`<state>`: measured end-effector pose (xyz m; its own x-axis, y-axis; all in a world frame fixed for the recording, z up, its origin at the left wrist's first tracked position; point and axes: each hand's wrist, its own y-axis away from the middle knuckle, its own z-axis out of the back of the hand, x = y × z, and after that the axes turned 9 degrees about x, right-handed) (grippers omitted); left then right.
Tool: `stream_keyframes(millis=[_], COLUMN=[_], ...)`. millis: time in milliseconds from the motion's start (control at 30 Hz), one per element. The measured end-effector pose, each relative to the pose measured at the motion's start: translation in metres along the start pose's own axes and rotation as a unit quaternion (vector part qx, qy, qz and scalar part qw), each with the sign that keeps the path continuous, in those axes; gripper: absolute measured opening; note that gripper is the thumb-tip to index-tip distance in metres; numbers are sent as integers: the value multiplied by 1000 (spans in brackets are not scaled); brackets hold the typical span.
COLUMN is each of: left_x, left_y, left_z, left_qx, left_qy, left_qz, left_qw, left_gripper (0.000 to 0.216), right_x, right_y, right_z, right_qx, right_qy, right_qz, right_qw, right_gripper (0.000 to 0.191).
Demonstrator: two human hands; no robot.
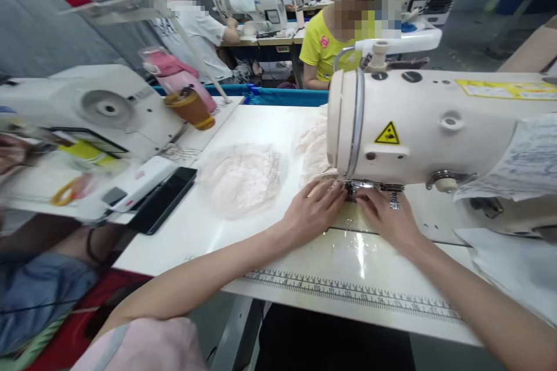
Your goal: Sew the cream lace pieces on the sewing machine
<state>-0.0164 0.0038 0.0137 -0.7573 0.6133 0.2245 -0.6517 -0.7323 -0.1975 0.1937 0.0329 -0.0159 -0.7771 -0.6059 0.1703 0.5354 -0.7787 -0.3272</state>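
Left hand (314, 208) and right hand (392, 219) are noted at the presser foot (357, 186) of the white sewing machine (422, 145), one on either side of it. From my remote station I see the left laid palm down, fingers extended toward the foot; the right is bent, thumb and fingertips close to it. Whether either one pinches cloth I cannot tell, as the fingertips are partly hidden and blurred. The gathered pale pink fabric (314, 148) lies just beyond the left hand's fingers, beside the machine head, which hides part of it. A second pale fabric piece (243, 179) lies on the white sewing table (282, 122), to the left and apart from both hands. I record a ruler strip (343, 290) along the near edge and a black smartphone (167, 203) farther left.
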Motion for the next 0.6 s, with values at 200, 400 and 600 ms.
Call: stream_keyframes(millis=[200, 400, 600], left_x=[39, 72, 76], left_y=[31, 72, 78], left_z=[28, 35, 33], left_qx=[78, 65, 22], left_qy=[35, 57, 145], left_qz=[248, 418, 459], left_qw=[965, 904, 876], left_gripper=[23, 21, 21], right_x=[-2, 1, 0], right_y=[3, 3, 2], right_z=[-4, -4, -3], right_qx=[-29, -28, -28], right_qy=[12, 3, 26], right_qz=[28, 29, 43], right_qw=[999, 999, 998], right_gripper=[22, 23, 25])
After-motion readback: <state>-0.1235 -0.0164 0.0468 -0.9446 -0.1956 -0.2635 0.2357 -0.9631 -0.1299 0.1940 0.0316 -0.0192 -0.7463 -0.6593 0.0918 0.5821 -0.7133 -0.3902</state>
